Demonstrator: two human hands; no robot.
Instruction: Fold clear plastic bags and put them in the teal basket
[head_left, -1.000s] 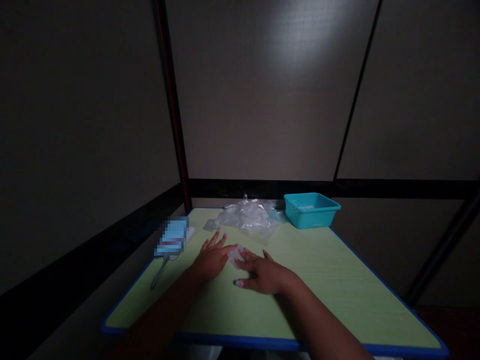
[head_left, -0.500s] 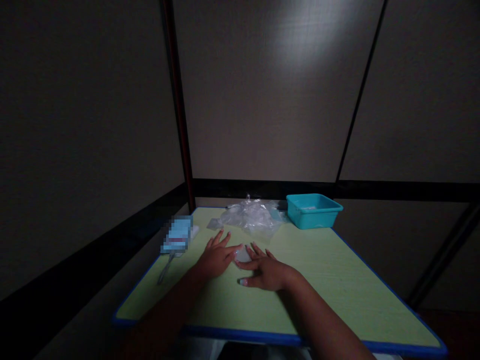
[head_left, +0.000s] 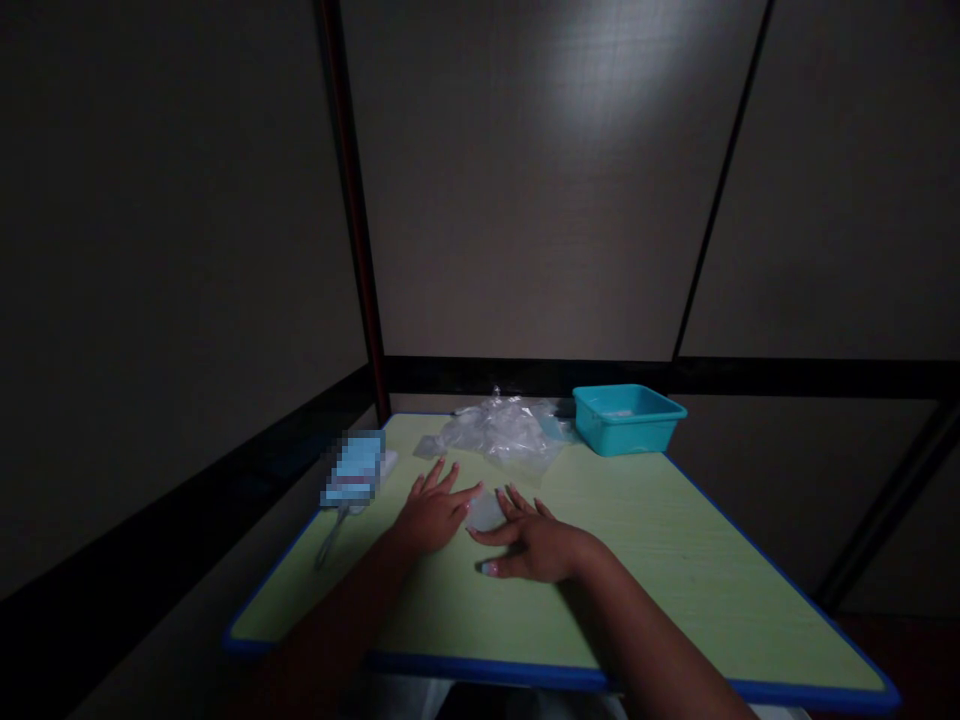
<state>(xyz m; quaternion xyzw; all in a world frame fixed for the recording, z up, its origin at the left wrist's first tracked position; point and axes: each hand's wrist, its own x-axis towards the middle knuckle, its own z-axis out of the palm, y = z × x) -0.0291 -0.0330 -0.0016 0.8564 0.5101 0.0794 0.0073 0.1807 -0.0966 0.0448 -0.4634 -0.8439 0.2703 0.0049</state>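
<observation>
My left hand (head_left: 433,513) lies flat on the green table (head_left: 645,570), fingers spread, its forefinger touching a small clear plastic piece (head_left: 484,512). Opposite it, my right hand (head_left: 531,543) also rests flat with fingers stretched out, their tips pressing on the same piece. The piece lies between both hands in the dim light; what it is I cannot make out.
A heap of crumpled clear plastic bags (head_left: 501,432) lies at the table's far edge. A teal plastic tub (head_left: 628,418) stands at the far right corner. A blurred blue packet (head_left: 355,467) and a metal utensil (head_left: 331,535) lie near the left edge. Walls close in behind.
The clear piece now lies flatter under my fingertips. Both hands have barely shifted; the view moved slightly.
</observation>
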